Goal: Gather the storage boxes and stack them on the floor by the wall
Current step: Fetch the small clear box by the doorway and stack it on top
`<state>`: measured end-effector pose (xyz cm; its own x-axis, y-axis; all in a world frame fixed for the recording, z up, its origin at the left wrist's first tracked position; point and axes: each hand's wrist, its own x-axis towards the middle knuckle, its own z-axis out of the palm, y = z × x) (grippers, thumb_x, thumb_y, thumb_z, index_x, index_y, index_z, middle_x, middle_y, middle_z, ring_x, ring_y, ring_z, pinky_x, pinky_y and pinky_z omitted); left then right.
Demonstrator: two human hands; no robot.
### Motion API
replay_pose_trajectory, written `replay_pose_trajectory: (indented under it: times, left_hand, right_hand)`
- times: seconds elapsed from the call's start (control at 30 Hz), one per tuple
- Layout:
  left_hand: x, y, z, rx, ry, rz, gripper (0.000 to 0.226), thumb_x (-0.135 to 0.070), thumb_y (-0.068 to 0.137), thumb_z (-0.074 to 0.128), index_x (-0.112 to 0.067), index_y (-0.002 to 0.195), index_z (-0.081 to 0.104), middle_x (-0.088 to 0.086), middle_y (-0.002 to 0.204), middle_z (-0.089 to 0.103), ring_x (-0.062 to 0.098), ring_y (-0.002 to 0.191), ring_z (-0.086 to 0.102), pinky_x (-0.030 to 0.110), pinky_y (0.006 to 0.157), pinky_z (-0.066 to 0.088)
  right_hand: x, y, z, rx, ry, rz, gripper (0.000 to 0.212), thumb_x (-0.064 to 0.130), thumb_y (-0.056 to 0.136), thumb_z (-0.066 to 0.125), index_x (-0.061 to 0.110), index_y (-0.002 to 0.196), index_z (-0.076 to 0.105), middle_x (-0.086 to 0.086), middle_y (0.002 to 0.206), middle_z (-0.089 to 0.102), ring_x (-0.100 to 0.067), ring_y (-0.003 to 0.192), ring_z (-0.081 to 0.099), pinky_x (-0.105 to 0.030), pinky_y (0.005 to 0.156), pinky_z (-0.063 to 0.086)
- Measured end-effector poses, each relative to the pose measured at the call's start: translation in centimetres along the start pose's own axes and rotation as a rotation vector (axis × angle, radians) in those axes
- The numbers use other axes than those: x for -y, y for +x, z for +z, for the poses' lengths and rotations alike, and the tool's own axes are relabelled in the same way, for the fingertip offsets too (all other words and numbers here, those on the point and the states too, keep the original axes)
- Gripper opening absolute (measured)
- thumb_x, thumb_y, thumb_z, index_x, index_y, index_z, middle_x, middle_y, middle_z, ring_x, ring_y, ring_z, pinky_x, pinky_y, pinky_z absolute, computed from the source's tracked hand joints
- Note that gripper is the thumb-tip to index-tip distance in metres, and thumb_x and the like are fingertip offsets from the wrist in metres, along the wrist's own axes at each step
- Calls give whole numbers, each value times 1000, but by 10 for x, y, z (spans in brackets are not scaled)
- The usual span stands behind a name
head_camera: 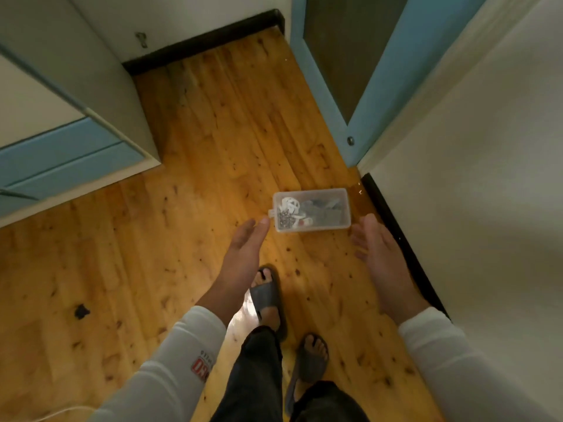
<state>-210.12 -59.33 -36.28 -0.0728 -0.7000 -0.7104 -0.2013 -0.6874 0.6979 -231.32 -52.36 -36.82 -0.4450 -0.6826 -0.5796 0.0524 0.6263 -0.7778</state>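
Observation:
A small clear plastic storage box (311,210) with a lid lies flat on the wooden floor, close to the white wall (475,184) on the right. Small metal and white parts show through it. My left hand (243,248) is stretched out with straight fingers, its tips just left of the box's near corner. My right hand (376,248) is spread open just right of the box, beside the dark skirting board (396,239). Neither hand holds anything. No other box is in view.
A white cabinet with blue drawers (61,159) stands at the left. A blue-framed door (344,71) stands open at the upper right. My feet in dark slippers (268,300) stand on the floor (213,141) below the hands. A white cable (61,411) lies bottom left.

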Motion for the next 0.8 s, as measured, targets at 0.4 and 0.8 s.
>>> replay_pose_trajectory:
  times: [0.4, 0.8]
  left_hand:
    - [-26, 121, 0, -19, 98, -40, 63, -56, 95, 52, -29, 151, 39, -7, 154, 41, 4, 118, 39, 27, 95, 29]
    - [37, 218, 43, -83, 69, -164, 62, -55, 95, 54, -30, 150, 40, -7, 150, 44, 10, 126, 42, 30, 98, 32]
  right_hand:
    - [19, 123, 41, -46, 106, 85, 58, 67, 90, 41, 25, 125, 61, 1, 111, 70, -5, 87, 71, -16, 59, 55]
    - [-51, 237, 42, 25, -72, 75, 46, 72, 90, 39, 36, 107, 63, 18, 95, 70, 2, 86, 67, -15, 66, 50]
